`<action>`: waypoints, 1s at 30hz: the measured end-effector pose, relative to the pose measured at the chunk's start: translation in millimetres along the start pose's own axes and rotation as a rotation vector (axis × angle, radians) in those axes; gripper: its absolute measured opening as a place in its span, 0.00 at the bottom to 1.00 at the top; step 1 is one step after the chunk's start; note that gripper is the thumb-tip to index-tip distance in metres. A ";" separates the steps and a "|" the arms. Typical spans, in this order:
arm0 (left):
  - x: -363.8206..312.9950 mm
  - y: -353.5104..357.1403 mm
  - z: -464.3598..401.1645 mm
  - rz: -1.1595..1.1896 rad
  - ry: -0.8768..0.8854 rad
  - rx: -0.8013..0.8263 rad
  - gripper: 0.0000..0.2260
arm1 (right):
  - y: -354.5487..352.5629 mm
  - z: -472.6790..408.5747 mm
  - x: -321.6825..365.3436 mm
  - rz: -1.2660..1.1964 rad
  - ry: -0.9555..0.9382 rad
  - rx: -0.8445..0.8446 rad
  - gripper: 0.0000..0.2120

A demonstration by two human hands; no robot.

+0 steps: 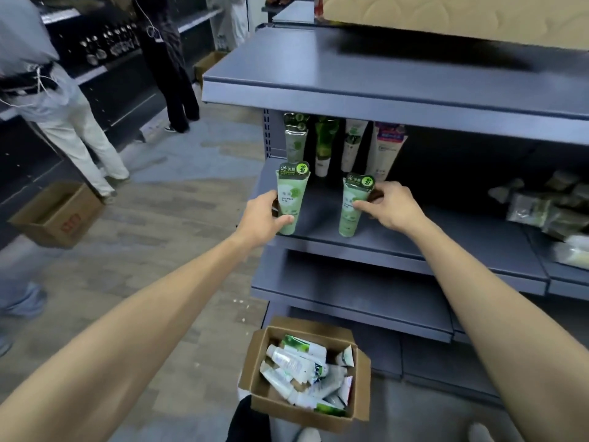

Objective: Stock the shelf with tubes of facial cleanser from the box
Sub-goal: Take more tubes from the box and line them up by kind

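Both hands hold 1 green tube each, upright at the front edge of the shelf (414,247). The left hand (259,220) has its grip closed round the left tube (290,199); the right hand (387,205) pinches the right tube (352,207). The box (361,387) sits on the floor below the shelf, with more tubes inside.

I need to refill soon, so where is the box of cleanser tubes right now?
In the head view the open cardboard box sits on the floor at bottom centre, in front of the lowest shelf and between the person's forearms, with tubes piled inside.
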State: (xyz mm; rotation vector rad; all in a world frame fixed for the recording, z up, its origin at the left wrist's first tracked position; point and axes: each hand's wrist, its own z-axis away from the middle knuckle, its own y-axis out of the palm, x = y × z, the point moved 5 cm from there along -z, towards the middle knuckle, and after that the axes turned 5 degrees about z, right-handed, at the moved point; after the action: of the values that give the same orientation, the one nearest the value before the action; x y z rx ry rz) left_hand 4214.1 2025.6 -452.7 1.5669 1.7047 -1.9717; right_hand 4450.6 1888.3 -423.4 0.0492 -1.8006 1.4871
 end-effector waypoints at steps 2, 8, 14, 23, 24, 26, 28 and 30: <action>-0.6 11.2 -7.6 -0.002 0.000 0.024 0.16 | 5.5 4.1 -1.1 -0.029 0.010 0.006 0.13; 15.3 43.6 -33.3 0.014 -0.086 0.051 0.14 | 35.5 11.4 -22.7 -0.194 0.116 -0.028 0.24; 36.7 46.6 -65.6 0.105 -0.179 -0.055 0.14 | 55.8 7.3 -21.2 -0.224 0.166 -0.125 0.20; 61.7 42.9 -134.8 0.083 -0.073 -0.061 0.17 | 84.4 -40.2 1.2 -0.195 0.091 -0.102 0.19; 63.9 43.5 -140.4 0.092 -0.060 -0.060 0.18 | 87.5 -44.1 3.0 -0.188 0.073 -0.107 0.20; 67.0 45.4 -150.0 0.119 -0.040 -0.053 0.18 | 91.4 -51.5 6.5 -0.191 0.042 -0.114 0.21; 69.6 47.1 -157.6 0.130 -0.017 -0.036 0.18 | 93.2 -58.1 9.9 -0.177 0.021 -0.113 0.22; 72.0 47.2 -163.0 0.118 0.009 -0.027 0.19 | 94.9 -65.1 12.8 -0.156 0.008 -0.101 0.21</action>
State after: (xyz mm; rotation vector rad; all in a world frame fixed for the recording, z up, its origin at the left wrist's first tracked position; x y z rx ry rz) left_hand 4310.3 2171.6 -511.1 1.6298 1.5948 -1.8811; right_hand 4430.3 1978.6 -493.0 0.1298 -1.8198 1.2844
